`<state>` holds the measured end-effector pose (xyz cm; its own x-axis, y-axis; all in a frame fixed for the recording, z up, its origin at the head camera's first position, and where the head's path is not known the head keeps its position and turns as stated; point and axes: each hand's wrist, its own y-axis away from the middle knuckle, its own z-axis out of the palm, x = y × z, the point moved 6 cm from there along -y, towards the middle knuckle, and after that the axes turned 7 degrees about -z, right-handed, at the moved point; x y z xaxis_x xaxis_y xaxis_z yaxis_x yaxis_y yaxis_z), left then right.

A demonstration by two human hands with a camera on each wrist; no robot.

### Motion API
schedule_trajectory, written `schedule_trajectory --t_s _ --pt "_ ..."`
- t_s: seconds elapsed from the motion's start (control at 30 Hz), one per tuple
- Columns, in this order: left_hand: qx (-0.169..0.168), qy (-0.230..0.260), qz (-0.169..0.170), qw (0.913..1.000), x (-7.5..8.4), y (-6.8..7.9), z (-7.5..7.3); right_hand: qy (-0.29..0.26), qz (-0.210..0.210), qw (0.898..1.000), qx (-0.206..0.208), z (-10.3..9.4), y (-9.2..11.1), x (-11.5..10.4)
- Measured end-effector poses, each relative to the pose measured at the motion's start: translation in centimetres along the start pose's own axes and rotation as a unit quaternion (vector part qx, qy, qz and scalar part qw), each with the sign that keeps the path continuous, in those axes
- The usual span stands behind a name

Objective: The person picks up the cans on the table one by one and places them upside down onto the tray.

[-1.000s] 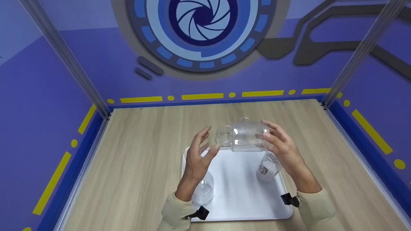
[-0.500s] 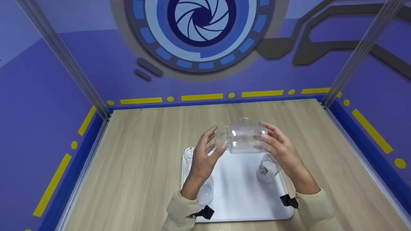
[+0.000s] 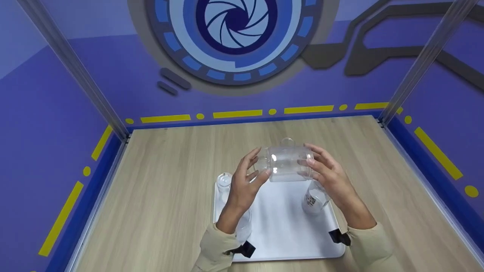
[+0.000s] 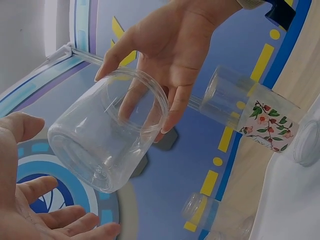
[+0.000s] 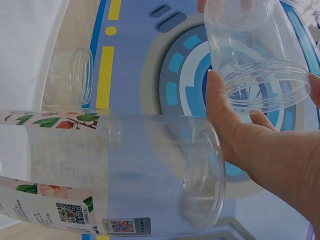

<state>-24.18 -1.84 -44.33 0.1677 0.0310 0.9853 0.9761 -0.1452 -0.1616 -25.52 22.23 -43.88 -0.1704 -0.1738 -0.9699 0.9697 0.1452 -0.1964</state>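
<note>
A clear, wide-mouthed plastic jar (image 3: 289,164) lies sideways in the air above the white tray (image 3: 283,234). My right hand (image 3: 332,175) grips it around the mouth end, with fingers about the threaded rim (image 5: 267,85). Beside the base end is my left hand (image 3: 244,181); its fingers are spread. In the left wrist view a small gap separates the left thumb (image 4: 27,126) from the jar (image 4: 100,140). Below the right hand, a clear bottle with a patterned label (image 3: 314,198) stands on the tray. In the right wrist view this label (image 5: 55,210) shows flowers and QR codes.
A clear container (image 3: 245,226) stands on the tray's left side, partly hidden by the left forearm. Another (image 3: 224,182) is at its back-left corner. Behind the held jar, a round clear top (image 3: 287,142) shows over the wooden table (image 3: 170,181). Purple panels enclose the table.
My left hand has moved right, closer to the jar's base end, uncovering the container at the tray's back-left corner. The jar and right hand have shifted only slightly.
</note>
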Motion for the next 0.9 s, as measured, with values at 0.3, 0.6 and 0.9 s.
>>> schedule_trajectory --t_s 0.3,0.6,0.9 --pt "-0.008 -0.004 -0.017 0.9998 0.0 -0.17 0.79 0.007 0.004 1.0 -0.005 0.17 0.1 -0.03" --pt "-0.015 -0.003 -0.015 0.9998 0.12 -0.16 1.05 0.001 0.006 1.0 -0.001 0.27 0.21 -0.2" --pt "-0.015 0.009 -0.012 0.9998 0.28 -0.08 0.95 0.003 0.006 1.0 -0.004 0.47 0.34 -0.32"
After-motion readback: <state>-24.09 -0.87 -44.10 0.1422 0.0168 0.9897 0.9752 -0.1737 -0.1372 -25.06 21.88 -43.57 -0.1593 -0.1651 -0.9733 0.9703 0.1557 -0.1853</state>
